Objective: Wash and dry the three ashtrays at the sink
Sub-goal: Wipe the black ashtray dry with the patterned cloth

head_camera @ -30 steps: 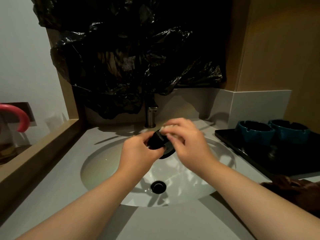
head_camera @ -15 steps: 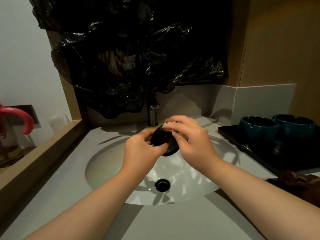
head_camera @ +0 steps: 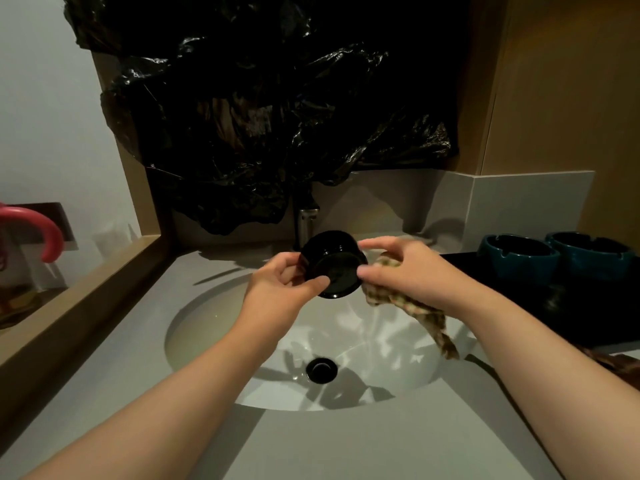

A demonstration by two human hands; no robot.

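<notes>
Over the white sink basin [head_camera: 214, 327] I hold a dark ashtray [head_camera: 332, 263] with its underside turned toward me. My left hand [head_camera: 280, 289] grips its left edge, thumb across the base. My right hand [head_camera: 408, 271] touches the ashtray's right side with thumb and fingers and holds a checked cloth [head_camera: 408, 303] that hangs down from the palm. Two teal ashtrays [head_camera: 517, 256] [head_camera: 592, 251] stand upright side by side on a black tray [head_camera: 588, 317] at the right.
The faucet [head_camera: 306, 226] rises behind the ashtray, its top hidden by a black plastic bag [head_camera: 270, 116] covering the wall. A black drain [head_camera: 321, 369] sits in the basin. A brown cloth [head_camera: 620, 365] lies at the right edge. A wooden ledge [head_camera: 79, 292] borders the left.
The ashtray has been turned so its base faces me. My right hand has moved off it to its right side, and the checked cloth now hangs free below that hand.
</notes>
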